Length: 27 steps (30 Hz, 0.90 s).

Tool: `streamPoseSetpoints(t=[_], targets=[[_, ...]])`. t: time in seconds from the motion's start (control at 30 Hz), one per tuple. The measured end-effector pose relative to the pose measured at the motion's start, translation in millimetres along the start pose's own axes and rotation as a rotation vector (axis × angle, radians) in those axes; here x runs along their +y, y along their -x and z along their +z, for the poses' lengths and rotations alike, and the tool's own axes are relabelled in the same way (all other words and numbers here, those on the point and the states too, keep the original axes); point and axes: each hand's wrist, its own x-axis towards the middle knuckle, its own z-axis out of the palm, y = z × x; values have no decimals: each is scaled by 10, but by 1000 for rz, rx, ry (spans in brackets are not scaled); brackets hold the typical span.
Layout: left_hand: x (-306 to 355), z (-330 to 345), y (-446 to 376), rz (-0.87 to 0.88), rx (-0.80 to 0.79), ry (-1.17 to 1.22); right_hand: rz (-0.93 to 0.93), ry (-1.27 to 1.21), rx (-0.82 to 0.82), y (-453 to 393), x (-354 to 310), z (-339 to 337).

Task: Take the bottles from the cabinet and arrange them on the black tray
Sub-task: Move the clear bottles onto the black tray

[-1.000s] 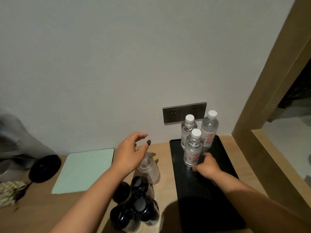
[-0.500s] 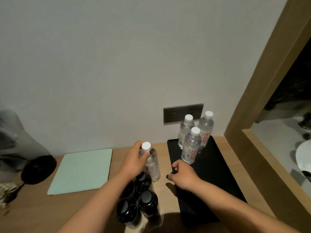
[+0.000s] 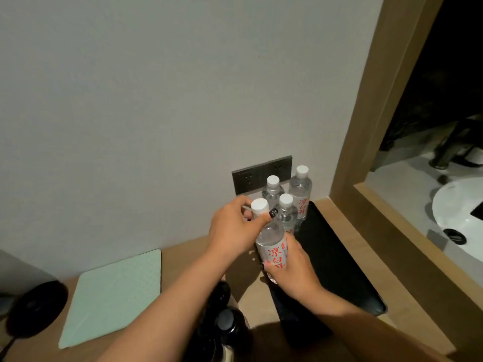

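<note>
A clear water bottle (image 3: 270, 240) with a white cap and red lettering is lifted above the left edge of the black tray (image 3: 337, 259). My left hand (image 3: 232, 228) grips its neck just under the cap. My right hand (image 3: 292, 267) wraps around its lower body. Three more water bottles stand upright at the far end of the tray: one at the back left (image 3: 273, 192), one at the back right (image 3: 300, 194) and one in front (image 3: 287, 214). Several black-capped bottles (image 3: 226, 321) stand on the wooden counter under my left forearm.
A pale green mat (image 3: 112, 296) lies on the counter to the left, with a round black object (image 3: 36, 308) beside it. A dark socket plate (image 3: 261, 173) is on the wall behind the tray. A wooden frame (image 3: 366, 142) borders the right, with a white basin (image 3: 460, 215) beyond.
My left hand closed on the bottle on the counter and lifted it toward the tray. My right hand left the tray's front bottle and took hold of the lifted bottle's lower body.
</note>
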Motion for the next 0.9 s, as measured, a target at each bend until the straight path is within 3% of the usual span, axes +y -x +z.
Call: streamPoseSetpoints(t=[0.17, 0.3, 0.53, 0.9], targets=[[41, 299, -101, -44, -190, 112, 161, -71, -33, 14, 409, -222], [37, 492, -226, -66, -150, 173, 259, -116, 1, -33, 713, -453], [22, 852, -371, -121, -207, -6, 295, -149, 91, -411, 996, -787], [-96, 993, -573, -65, -220, -119, 299, -197, -16, -968, 1177, -831]])
